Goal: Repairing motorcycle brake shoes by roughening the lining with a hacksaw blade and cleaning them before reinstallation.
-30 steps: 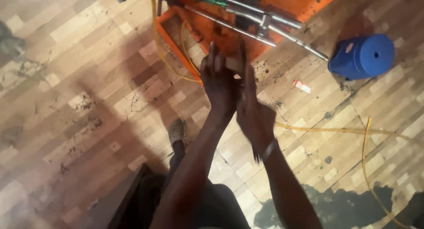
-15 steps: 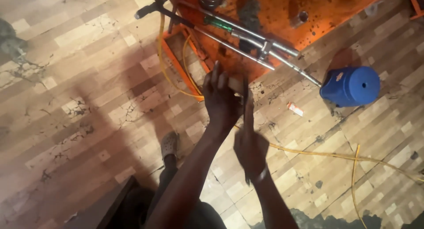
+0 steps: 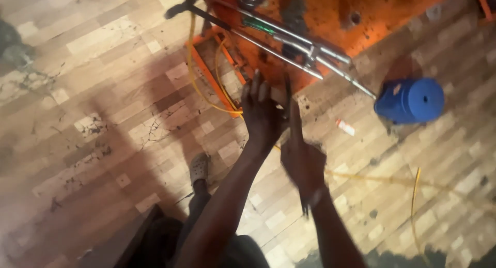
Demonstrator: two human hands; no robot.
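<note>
View from above, looking down at a worn floor of wood-patterned tiles (image 3: 93, 118), cracked and stained in places. Low and left of centre, a foot in a grey perforated clog (image 3: 199, 168) stands on the tiles, with a dark trouser leg below it. Just to its right, the left hand (image 3: 262, 114) reaches forward with fingers spread and straight, clenched on nothing; its fingertips lie at the lower edge of an orange machine (image 3: 330, 20), though contact is too blurred to tell. A thin yellow cord (image 3: 192, 66) loops from the machine's left side, curves under that hand and trails away right across the floor. The right hand (image 3: 303, 162) is just beside and below the left, blurred, one finger pointing up toward the machine; whether it grasps anything cannot be told. The orange machine fills the top centre, scuffed with dark grime. Shiny metal rods (image 3: 305, 46) run diagonally across it, down to the right. Right of the hands, a small white and red scrap (image 3: 345, 126) lies on the tiles. Farther right, a blue cylinder (image 3: 411, 100) sits at the rods' lower end.
</note>
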